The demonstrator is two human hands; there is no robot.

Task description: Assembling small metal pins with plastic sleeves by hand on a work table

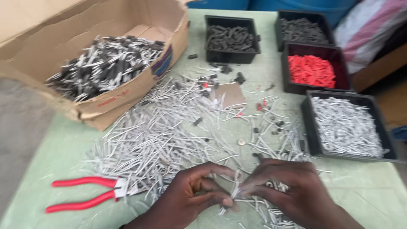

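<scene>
My left hand (190, 197) and my right hand (288, 186) meet at the near edge of the green table (63, 148). Together they pinch a small bundle of thin grey metal strips (235, 191) between thumbs and fingers. The bundle stands roughly upright between the two hands. A wide heap of the same loose grey strips (157, 135) spreads over the table just beyond my hands. Red-handled pliers (85, 193) lie to the left of my left hand, jaws pointing right into the heap.
A torn cardboard box (140, 87) at the back left holds black-and-grey pieces. Black trays stand at the back and right: two with dark parts (231, 38) (302, 29), one with red parts (311, 70), one with grey strips (345, 125). Small dark and red bits lie scattered mid-table.
</scene>
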